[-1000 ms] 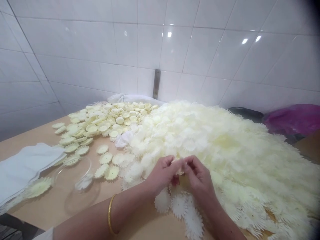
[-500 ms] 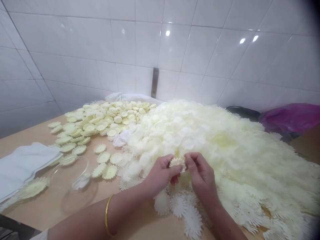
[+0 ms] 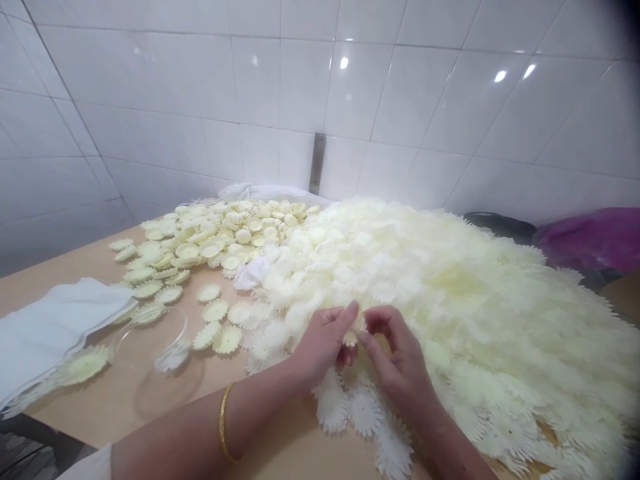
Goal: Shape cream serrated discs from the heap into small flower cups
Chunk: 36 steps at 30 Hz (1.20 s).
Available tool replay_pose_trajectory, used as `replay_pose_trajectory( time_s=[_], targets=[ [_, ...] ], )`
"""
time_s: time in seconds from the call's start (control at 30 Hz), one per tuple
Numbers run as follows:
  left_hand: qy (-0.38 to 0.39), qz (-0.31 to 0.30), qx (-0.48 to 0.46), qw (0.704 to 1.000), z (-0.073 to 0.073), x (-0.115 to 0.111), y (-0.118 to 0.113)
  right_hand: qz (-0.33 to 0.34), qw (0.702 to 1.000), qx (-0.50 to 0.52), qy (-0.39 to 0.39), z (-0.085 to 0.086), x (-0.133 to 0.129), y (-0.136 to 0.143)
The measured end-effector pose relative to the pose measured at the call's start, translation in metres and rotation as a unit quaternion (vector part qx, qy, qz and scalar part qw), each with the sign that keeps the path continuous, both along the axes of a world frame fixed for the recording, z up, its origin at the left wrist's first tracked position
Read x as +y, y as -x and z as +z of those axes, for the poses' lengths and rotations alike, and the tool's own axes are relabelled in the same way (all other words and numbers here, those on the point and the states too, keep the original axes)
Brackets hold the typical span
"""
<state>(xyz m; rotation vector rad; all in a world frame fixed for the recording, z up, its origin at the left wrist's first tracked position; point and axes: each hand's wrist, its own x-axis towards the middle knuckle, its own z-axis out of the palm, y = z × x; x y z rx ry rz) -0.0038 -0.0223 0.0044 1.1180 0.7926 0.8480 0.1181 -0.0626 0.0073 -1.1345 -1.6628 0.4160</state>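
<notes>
Between my two hands is a small cream flower piece (image 3: 352, 333) with a toothed edge, partly covered by the fingers. My left hand (image 3: 326, 341), a gold bangle on its wrist, pinches it from the left with the thumb on top. On the right side, the thumb and index finger of my right hand (image 3: 395, 347) close on its edge. A large heap of pale, thin petal discs (image 3: 400, 257) lies behind and to the right of both hands. Several white petal discs (image 3: 365, 408) lie below them on the table.
Thicker yellowish flower pieces (image 3: 210, 250) are piled at the back left of the tan table (image 3: 280, 433). A clear round dish (image 3: 150, 337) and white sheets (image 3: 60, 327) lie at the left. A purple bag (image 3: 595, 237) sits at the far right, by the tiled wall.
The flower piece has turned and now shows less of its face. My left thumb has moved up over it, and the right fingers have come onto its edge. The view has shifted slightly.
</notes>
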Motion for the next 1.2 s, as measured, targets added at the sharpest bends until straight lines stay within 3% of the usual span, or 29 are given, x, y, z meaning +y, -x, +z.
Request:
replay_pose_trajectory(
  time_s=[0.17,0.33,0.47,0.6,0.7,0.8,0.97,1.2],
  targets=[
    [0.015,-0.031,0.007,0.999,-0.002,0.005,0.000,-0.024,0.988,-0.133,-0.074,-0.002,0.001,-0.004],
    [0.008,-0.029,0.009,0.999,0.003,0.003,0.002,-0.060,0.983,-0.165,-0.062,-0.005,0.003,-0.008],
    [-0.034,-0.060,0.021,0.997,0.008,0.000,0.003,-0.074,0.991,-0.106,-0.037,-0.002,0.003,-0.008],
    [0.005,-0.073,-0.034,0.997,0.009,0.000,0.002,-0.062,0.997,0.023,0.028,0.003,0.002,-0.008],
    [0.037,-0.052,-0.066,0.996,0.008,0.001,0.001,-0.024,0.980,0.164,0.105,0.002,0.004,-0.012],
    [0.042,-0.051,-0.066,0.996,0.006,0.002,0.001,-0.001,0.961,0.237,0.141,-0.002,0.007,-0.014],
    [0.031,-0.062,-0.040,0.997,0.005,0.000,0.002,0.002,0.963,0.225,0.147,-0.003,0.008,-0.014],
    [-0.021,-0.009,0.008,1.000,0.005,-0.004,0.000,0.055,0.967,0.197,0.155,-0.001,0.007,-0.011]
  ],
)
